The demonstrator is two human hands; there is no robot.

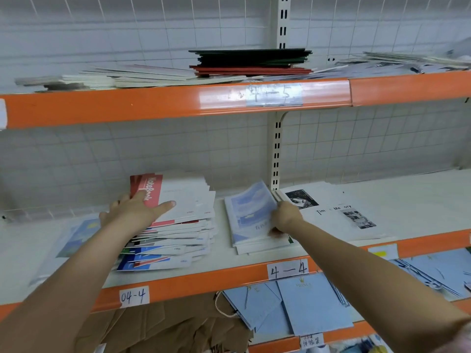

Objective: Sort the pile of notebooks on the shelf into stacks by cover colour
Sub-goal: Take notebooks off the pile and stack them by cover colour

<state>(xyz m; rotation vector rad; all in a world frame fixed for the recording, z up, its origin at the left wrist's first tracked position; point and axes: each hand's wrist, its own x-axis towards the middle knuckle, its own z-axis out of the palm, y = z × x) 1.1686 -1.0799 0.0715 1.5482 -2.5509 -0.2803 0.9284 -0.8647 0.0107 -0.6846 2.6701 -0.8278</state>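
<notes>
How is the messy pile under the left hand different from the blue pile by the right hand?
The messy pile is taller and fanned out, with red, blue and white covers; the blue pile is lower, neater and pale blue on top. The left hand lies flat on its pile; the right hand grips its pile's edge. Both sit on one shelf.

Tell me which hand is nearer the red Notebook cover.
Left. The left hand rests flat on the red Notebook cover, while the right hand grips the blue notebook stack further right.

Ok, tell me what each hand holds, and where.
Right hand grips the pale blue notebook by its right edge. Left hand rests flat on the mixed pile, holding nothing.
</notes>
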